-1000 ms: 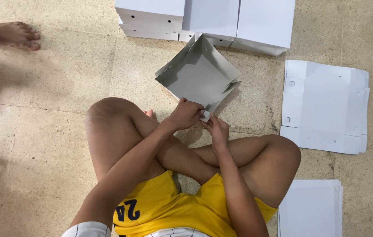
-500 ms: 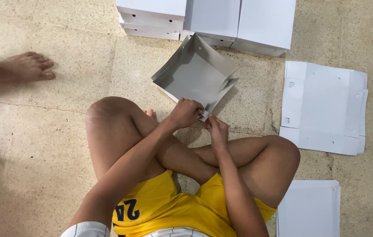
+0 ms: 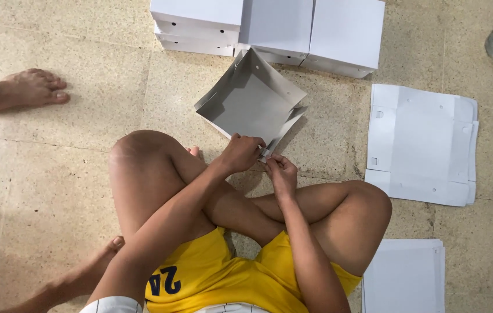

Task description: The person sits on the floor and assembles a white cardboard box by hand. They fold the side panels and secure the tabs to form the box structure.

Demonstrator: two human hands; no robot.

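The left hand point(image 3: 242, 153) and right hand point(image 3: 281, 174) meet just above the crossed knees, fingers pinched shut on the near corner of a half-folded grey box point(image 3: 249, 104), the left hand slightly nearer it. The box lies on the floor point(image 3: 84, 162), running away from the hands toward stacked white boxes point(image 3: 269, 29). Flat blanks point(image 3: 420, 150) lie well to the right, a bare foot point(image 3: 26, 90) far left; nothing blocks the box.
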